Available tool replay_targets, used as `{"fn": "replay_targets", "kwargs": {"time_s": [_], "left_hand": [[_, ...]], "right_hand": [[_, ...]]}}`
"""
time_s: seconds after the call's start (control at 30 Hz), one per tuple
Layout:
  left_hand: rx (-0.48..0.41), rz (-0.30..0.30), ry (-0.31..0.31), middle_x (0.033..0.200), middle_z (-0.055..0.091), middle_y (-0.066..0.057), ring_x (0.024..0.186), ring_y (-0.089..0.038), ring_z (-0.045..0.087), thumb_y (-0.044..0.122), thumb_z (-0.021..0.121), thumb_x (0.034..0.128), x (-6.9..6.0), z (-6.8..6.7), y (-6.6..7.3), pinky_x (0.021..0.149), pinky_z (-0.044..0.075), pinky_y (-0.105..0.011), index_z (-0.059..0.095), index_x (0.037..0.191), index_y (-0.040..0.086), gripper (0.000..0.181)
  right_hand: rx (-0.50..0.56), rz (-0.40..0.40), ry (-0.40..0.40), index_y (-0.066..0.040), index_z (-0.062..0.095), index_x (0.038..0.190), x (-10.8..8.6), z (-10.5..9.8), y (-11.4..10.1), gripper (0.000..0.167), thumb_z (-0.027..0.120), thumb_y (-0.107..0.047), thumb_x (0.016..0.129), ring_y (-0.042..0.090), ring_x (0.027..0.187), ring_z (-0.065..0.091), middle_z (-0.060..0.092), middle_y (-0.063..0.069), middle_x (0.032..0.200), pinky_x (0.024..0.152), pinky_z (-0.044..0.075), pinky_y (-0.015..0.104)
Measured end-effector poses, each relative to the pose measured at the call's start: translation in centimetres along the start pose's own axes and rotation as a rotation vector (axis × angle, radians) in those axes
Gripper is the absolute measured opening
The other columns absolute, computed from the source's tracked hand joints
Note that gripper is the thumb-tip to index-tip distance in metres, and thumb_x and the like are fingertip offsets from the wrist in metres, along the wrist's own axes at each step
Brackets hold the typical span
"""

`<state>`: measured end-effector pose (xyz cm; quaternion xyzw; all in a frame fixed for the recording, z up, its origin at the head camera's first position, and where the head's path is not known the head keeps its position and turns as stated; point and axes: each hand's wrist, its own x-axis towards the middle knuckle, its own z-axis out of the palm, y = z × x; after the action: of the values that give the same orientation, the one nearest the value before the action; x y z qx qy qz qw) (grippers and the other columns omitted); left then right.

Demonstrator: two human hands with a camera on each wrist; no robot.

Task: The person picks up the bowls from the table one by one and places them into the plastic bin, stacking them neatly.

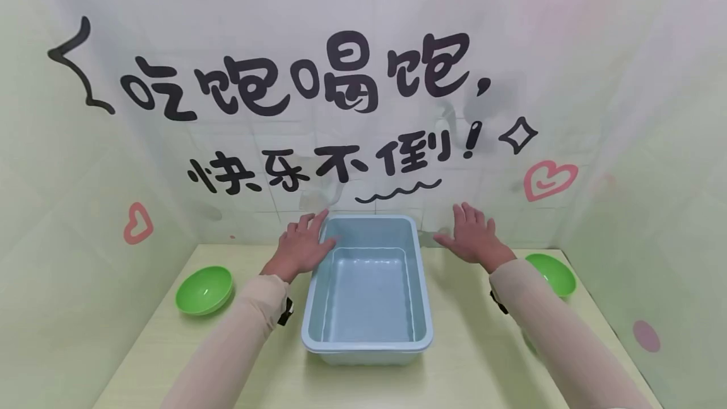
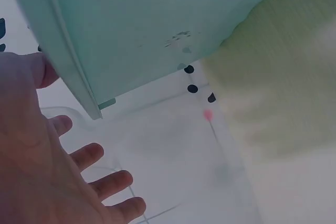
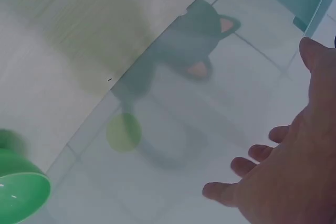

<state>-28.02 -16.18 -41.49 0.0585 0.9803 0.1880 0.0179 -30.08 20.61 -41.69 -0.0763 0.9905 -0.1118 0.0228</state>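
A light blue rectangular plastic bin (image 1: 368,346), with nothing inside, stands at the middle of the table. My left hand (image 1: 301,247) is at its far left corner, fingers spread and thumb over the rim. In the left wrist view the thumb goes behind the bin's rim (image 2: 71,61), while the other fingers (image 2: 113,184) extend free below it; whether the thumb touches is unclear. My right hand (image 1: 474,237) hovers to the right of the bin, apart from it, with fingers spread and nothing held. The right wrist view shows the thumb nearest the bin's corner (image 3: 315,17).
One green bowl (image 1: 204,291) sits on the table (image 1: 272,371) at the left. Another green bowl (image 1: 551,273) is at the right, partly hidden by the right sleeve (image 1: 545,314). A printed curtain (image 1: 318,11) with black lettering hangs behind the table and along both sides.
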Motion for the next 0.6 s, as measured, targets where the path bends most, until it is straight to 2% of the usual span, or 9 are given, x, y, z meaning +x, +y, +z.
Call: {"fn": "replay_targets", "kwargs": {"time_s": [0.23,0.4,0.6], "left_hand": [[0.000,-0.021,-0.031,0.163,0.026,-0.017,0.137,-0.049,0.037,0.042,0.041,0.0995,-0.3,0.0,0.0,0.102,0.042,-0.065,0.020,0.164,0.023,0.071],[-0.036,-0.048,-0.041,0.161,0.030,-0.018,0.139,-0.048,0.039,0.041,0.037,0.0986,-0.2,0.4,-0.2,0.103,0.043,-0.066,0.021,0.164,0.023,0.070],[-0.061,-0.068,-0.045,0.156,0.038,-0.021,0.132,-0.047,0.051,0.042,0.034,0.0983,-0.3,0.9,-0.6,0.099,0.046,-0.064,0.022,0.163,0.023,0.069]], "right_hand": [[-0.008,-0.040,0.071,0.007,0.024,0.155,0.0,-0.6,0.9,0.093,0.057,-0.056,0.096,0.057,0.141,0.031,0.027,0.033,0.158,0.112,0.029,0.073],[-0.008,-0.019,0.061,0.008,0.024,0.155,-0.2,-1.1,1.4,0.094,0.057,-0.058,0.096,0.057,0.141,0.030,0.027,0.033,0.158,0.110,0.031,0.073],[0.014,0.019,0.036,0.009,0.021,0.155,-0.7,-2.1,2.7,0.096,0.058,-0.056,0.096,0.057,0.140,0.029,0.024,0.035,0.158,0.110,0.031,0.074]]}}
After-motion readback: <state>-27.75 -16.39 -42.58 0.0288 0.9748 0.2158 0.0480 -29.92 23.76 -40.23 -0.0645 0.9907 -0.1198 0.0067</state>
